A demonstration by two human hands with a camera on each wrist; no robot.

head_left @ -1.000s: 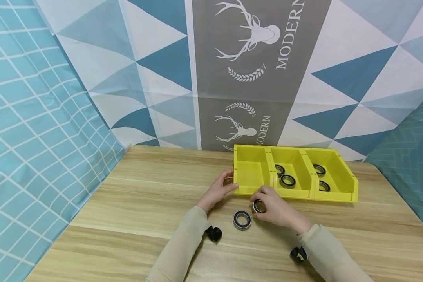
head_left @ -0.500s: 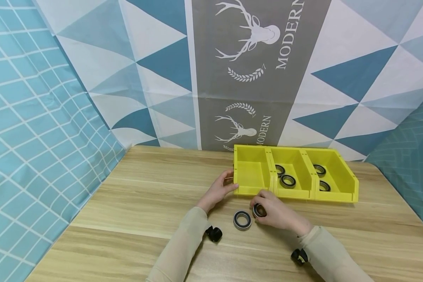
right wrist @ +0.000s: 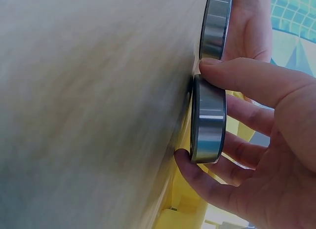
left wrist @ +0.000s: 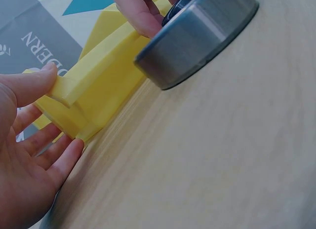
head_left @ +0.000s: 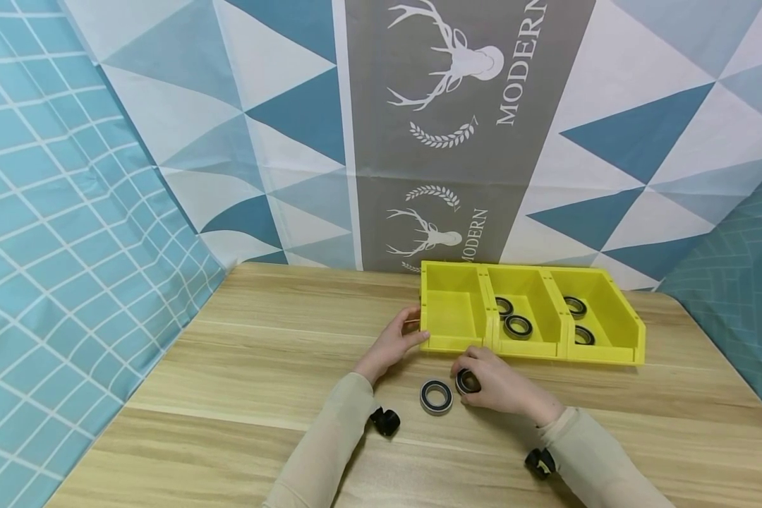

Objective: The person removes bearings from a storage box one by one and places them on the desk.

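Observation:
My left hand point(head_left: 391, 343) grips the left front corner of a yellow three-compartment bin point(head_left: 454, 346); in the left wrist view its thumb lies on the rim and the fingers spread along the side. My right hand point(head_left: 497, 381) holds a ball bearing point(head_left: 462, 383) by its edge, just in front of the bin, between thumb and fingers. In the right wrist view this bearing point(right wrist: 209, 123) is low at the tabletop, partly hidden by the thumb. A second bearing point(head_left: 436, 396) lies flat on the table between the hands, close to the held one.
Two bearings point(head_left: 518, 327) lie in the bin's middle compartment and two more bearings point(head_left: 574, 305) in the right one. The left compartment shows bare yellow. The wooden table point(head_left: 260, 367) meets a patterned backdrop point(head_left: 292, 141) behind the bin.
My right hand has shifted slightly toward the near side of the table with the bearing. My left hand, the bin and the other bearings have stayed in place.

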